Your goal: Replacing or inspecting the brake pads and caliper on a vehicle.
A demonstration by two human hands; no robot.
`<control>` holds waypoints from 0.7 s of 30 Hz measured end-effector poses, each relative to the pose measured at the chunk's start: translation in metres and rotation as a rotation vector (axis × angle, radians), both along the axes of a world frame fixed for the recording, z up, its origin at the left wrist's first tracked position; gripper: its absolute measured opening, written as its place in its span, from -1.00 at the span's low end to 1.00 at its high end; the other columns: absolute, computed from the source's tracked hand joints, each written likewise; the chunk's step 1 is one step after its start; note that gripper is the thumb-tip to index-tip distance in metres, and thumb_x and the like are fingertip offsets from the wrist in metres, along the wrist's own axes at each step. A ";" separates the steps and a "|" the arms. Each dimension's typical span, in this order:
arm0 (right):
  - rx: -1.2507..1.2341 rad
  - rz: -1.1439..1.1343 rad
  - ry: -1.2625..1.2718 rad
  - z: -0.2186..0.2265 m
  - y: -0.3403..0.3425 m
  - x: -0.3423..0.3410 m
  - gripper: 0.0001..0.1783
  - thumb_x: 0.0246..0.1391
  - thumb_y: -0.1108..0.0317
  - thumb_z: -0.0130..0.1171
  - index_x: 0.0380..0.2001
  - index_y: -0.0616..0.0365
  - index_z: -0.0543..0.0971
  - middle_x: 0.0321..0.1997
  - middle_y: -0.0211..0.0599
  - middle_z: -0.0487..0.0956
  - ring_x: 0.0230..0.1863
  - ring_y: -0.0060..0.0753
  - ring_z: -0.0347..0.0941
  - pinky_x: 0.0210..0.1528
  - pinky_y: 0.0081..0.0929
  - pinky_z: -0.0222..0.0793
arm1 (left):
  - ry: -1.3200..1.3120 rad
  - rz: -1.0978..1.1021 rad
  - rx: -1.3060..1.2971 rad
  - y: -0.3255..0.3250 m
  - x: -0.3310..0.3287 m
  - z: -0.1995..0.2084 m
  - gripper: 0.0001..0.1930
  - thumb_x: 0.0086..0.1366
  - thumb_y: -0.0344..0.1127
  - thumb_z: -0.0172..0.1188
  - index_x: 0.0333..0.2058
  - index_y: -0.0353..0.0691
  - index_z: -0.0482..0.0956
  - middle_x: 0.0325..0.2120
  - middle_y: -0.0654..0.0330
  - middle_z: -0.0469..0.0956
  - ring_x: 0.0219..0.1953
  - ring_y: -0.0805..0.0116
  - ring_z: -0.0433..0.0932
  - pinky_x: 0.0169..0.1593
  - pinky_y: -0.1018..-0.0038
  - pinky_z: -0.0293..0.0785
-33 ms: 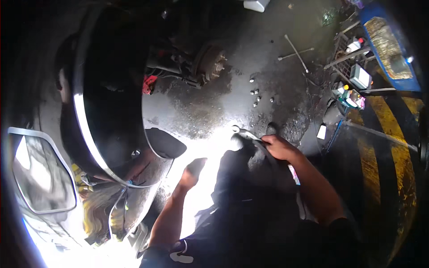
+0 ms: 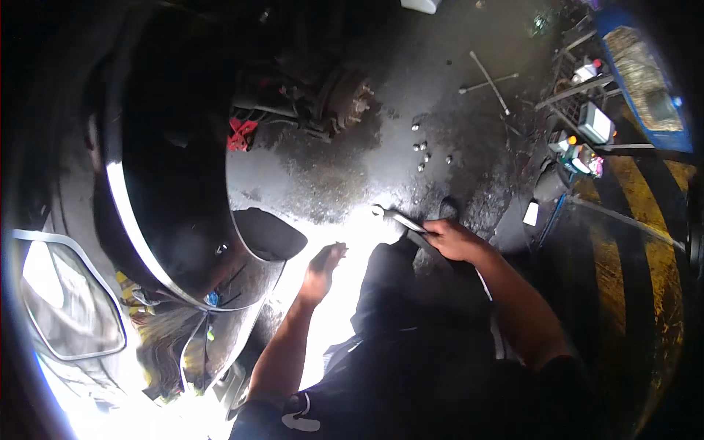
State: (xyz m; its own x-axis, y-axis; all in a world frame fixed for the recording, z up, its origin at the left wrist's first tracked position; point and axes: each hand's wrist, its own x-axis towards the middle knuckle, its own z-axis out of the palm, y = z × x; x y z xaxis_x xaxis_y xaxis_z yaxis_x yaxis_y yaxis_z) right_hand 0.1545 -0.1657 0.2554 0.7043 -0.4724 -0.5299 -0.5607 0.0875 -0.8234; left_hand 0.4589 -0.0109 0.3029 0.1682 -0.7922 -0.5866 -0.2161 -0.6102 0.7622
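Note:
My right hand (image 2: pixel 453 239) is closed round the handle of a metal wrench (image 2: pixel 400 218). The tool's ring-shaped end points left, toward a patch of strong glare on the floor. My left hand (image 2: pixel 324 268) is held over the glare, apart from the wrench, with its fingers partly stretched and nothing visible in them. Left of it is the black, glossy body panel (image 2: pixel 176 183) of a vehicle. Beyond my hands a wheel hub (image 2: pixel 352 103) with studs shows, with no wheel on it. A red object (image 2: pixel 242 135) lies beneath the axle.
Several wheel nuts (image 2: pixel 420 147) lie scattered on the dark, wet floor. Farther off is a cross-shaped lug wrench (image 2: pixel 490 82). A metal rack with bottles (image 2: pixel 596 123) and a blue tray (image 2: pixel 682 132) stands at right, near yellow floor stripes (image 2: pixel 609 268). A side mirror (image 2: pixel 70 293) juts out at left.
My left hand has risen slightly and its fingers now show more spread. My right hand and the wrench have shifted a little left. The whole view has moved slightly.

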 end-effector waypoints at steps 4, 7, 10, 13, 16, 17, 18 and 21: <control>0.325 0.017 -0.122 0.000 -0.018 0.055 -0.66 0.24 0.12 0.08 -0.06 0.07 0.60 -0.28 -0.25 0.64 -0.23 -0.38 0.53 -0.11 -0.38 0.38 | 0.505 0.460 -0.041 -0.083 -0.038 -0.010 -0.43 0.45 0.10 -0.13 0.21 -0.23 0.29 0.11 0.04 0.44 0.12 0.13 0.45 0.21 0.16 0.29; 0.554 -0.071 -0.286 -0.045 -0.015 0.083 -0.72 0.32 0.27 0.00 -0.08 0.19 0.58 -0.42 -0.45 0.55 -0.37 -0.64 0.47 -0.23 -0.60 0.40 | 0.628 0.569 -0.127 -0.123 -0.037 -0.028 -0.50 0.47 0.06 -0.14 0.17 -0.20 0.32 0.12 0.06 0.41 0.15 0.12 0.40 0.24 0.12 0.25; 0.621 -0.043 -0.245 -0.042 -0.033 0.110 -0.71 0.34 0.28 -0.03 -0.05 0.22 0.53 -0.37 -0.28 0.59 -0.41 -0.51 0.52 -0.28 -0.52 0.45 | 0.660 0.778 -0.136 -0.142 -0.030 -0.042 -0.62 0.47 0.00 -0.12 0.06 -0.10 0.39 0.06 0.17 0.42 0.17 0.15 0.35 0.26 0.08 0.24; 0.897 -0.073 -0.307 -0.054 -0.040 0.136 -0.69 0.34 0.30 -0.07 0.02 0.21 0.49 -0.34 -0.23 0.60 -0.38 -0.43 0.55 -0.29 -0.46 0.48 | 0.660 0.918 -0.088 -0.154 -0.009 -0.055 -0.68 0.46 -0.01 -0.09 0.02 -0.04 0.42 -0.01 0.25 0.45 0.13 0.21 0.38 0.27 0.07 0.24; 1.012 -0.020 -0.340 -0.082 -0.064 0.142 -0.60 0.29 0.26 -0.09 0.10 0.22 0.44 -0.23 -0.17 0.61 -0.30 -0.39 0.56 -0.32 -0.37 0.55 | 0.713 1.011 -0.072 -0.161 0.006 -0.074 -0.73 0.45 -0.04 -0.06 -0.02 0.00 0.44 -0.05 0.34 0.45 0.08 0.28 0.39 0.27 0.07 0.24; 0.997 0.016 -0.350 -0.089 -0.082 0.143 -0.57 0.28 0.24 -0.07 0.13 0.20 0.42 -0.20 -0.18 0.61 -0.26 -0.39 0.56 -0.31 -0.36 0.56 | 0.739 1.014 -0.127 -0.163 0.013 -0.081 -0.75 0.44 -0.05 -0.04 -0.04 0.02 0.44 -0.06 0.37 0.45 0.06 0.31 0.39 0.26 0.06 0.24; 0.692 0.024 -0.364 -0.100 -0.095 0.140 -0.54 0.28 0.22 -0.06 0.18 0.16 0.40 -0.13 -0.20 0.59 -0.22 -0.40 0.55 -0.28 -0.39 0.56 | 0.728 1.026 -0.117 -0.162 0.021 -0.091 -0.75 0.44 -0.05 -0.04 -0.04 0.02 0.44 -0.06 0.37 0.45 0.06 0.31 0.39 0.26 0.06 0.24; 0.468 -0.107 -0.267 -0.123 -0.154 0.146 -0.56 0.33 0.15 -0.10 0.16 0.12 0.44 -0.15 -0.29 0.60 -0.24 -0.47 0.53 -0.20 -0.45 0.51 | 0.881 0.777 -0.326 -0.155 0.054 -0.128 -0.73 0.49 -0.11 -0.17 0.06 0.05 0.38 0.04 0.29 0.39 0.16 0.29 0.32 0.31 0.01 0.16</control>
